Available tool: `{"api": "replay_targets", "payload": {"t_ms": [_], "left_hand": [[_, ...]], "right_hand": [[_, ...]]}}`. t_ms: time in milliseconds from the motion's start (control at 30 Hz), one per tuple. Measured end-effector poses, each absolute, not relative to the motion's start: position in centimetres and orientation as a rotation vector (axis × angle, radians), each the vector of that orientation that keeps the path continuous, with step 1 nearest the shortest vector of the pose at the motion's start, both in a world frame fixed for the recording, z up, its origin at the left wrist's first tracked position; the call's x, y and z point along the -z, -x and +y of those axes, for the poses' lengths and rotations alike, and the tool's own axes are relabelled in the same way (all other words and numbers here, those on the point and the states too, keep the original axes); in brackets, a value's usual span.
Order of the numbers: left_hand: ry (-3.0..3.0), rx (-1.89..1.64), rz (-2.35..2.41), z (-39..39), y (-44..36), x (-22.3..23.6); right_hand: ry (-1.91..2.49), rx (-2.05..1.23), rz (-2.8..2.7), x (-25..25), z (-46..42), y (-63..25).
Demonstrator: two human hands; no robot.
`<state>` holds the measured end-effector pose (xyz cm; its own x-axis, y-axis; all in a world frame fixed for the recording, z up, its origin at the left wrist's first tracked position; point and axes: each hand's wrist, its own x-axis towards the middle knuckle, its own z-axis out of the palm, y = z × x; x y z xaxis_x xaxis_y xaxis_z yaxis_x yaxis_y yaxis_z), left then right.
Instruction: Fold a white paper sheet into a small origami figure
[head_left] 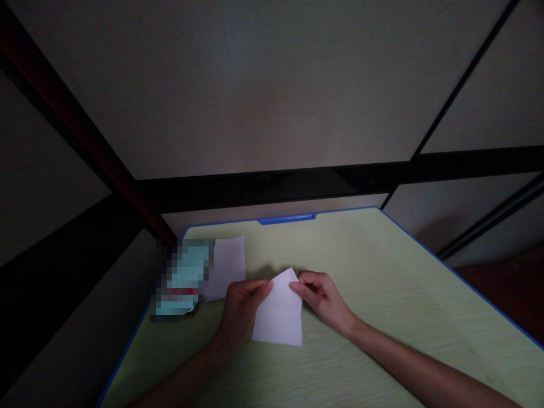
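Observation:
A white sheet of paper [278, 317] is held between my two hands, above the middle of the table's near part. Its far end narrows to an uneven peak, and a faint crease runs across its middle. My left hand [242, 309] pinches the paper's left edge near the top, thumb uppermost. On the opposite edge, the thumb and fingers of my right hand [321, 297] are closed on the paper close to the peak. The fingers beneath the sheet are partly hidden.
Left of my hands lies a stack of white paper [227, 263]. Beside it is a pale teal item [189, 272], blurred by pixelation. The light wood table [382, 272] has a blue rim with a blue handle [289, 219] at the far edge. Panelled walls stand behind and left.

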<state>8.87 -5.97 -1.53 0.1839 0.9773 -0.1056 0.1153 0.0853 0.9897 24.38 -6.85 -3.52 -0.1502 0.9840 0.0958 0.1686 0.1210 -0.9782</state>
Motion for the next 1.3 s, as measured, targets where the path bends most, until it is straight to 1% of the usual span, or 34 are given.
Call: {"api": "replay_targets", "payload": {"t_ms": [333, 500, 667, 900, 1033, 1200, 1300], "left_hand": [[-1.16, -0.982, 1.124, -6.1, -9.0, 2.1], [-1.125, -0.989, 1.106, -6.0, -8.9, 2.8], [-1.316, -0.851, 1.092, -6.6, -9.2, 2.8], [-1.458, -0.687, 1.012, -6.9, -9.8, 2.9], [-1.557, -0.702, 1.043, -6.8, -9.6, 2.9], [-1.608, -0.75, 1.095, -6.7, -9.4, 3.0], [-1.615, -0.747, 1.107, -6.6, -9.4, 3.0]], "right_hand": [[1.221, -1.093, -1.519, 3.1, -7.1, -24.4], [1.153, -1.207, -1.566, 3.1, -7.0, -24.7], [1.058, -1.309, -1.403, 3.1, -6.8, -24.9], [1.115, -1.116, -1.52, 2.8, -7.1, -24.4], [1.155, -1.093, -1.578, 3.0, -7.2, -24.3], [1.189, -1.142, -1.615, 3.2, -6.9, -24.5], [1.254, -1.028, -1.687, 3.1, -6.9, -24.5]]}}
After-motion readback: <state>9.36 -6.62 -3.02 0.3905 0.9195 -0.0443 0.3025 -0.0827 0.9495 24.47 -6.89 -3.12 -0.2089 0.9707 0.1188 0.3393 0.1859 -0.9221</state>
